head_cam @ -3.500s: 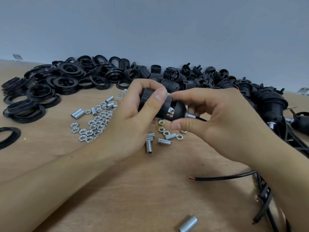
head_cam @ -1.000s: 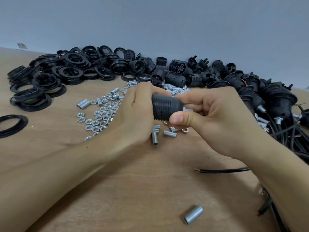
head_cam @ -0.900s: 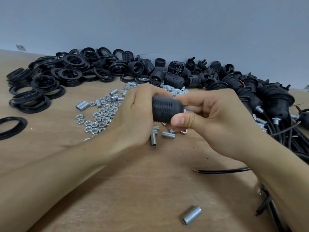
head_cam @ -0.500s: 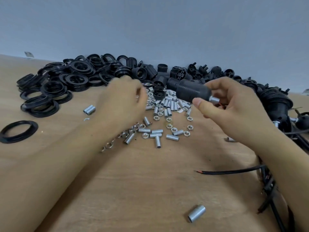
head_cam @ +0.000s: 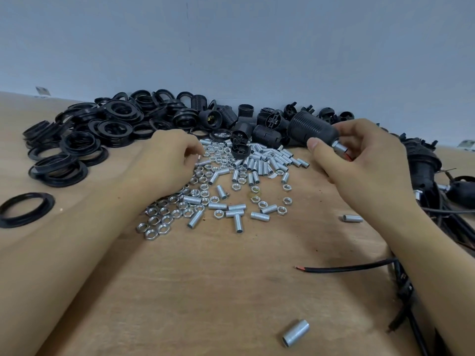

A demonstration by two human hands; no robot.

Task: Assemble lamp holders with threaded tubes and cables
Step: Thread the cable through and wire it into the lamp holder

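Since a moment ago, my left hand [head_cam: 169, 160] has let go of the lamp holder [head_cam: 312, 129] and dropped onto the nuts [head_cam: 164, 214] on the tabletop [head_cam: 218, 291], fingers curled down among them; I cannot tell whether it pinches one. My right hand [head_cam: 365, 163] holds the lamp holder above the threaded tubes [head_cam: 267, 164], thumb and fingers pinching its metal end. One cable [head_cam: 344, 268] lies near my right forearm.
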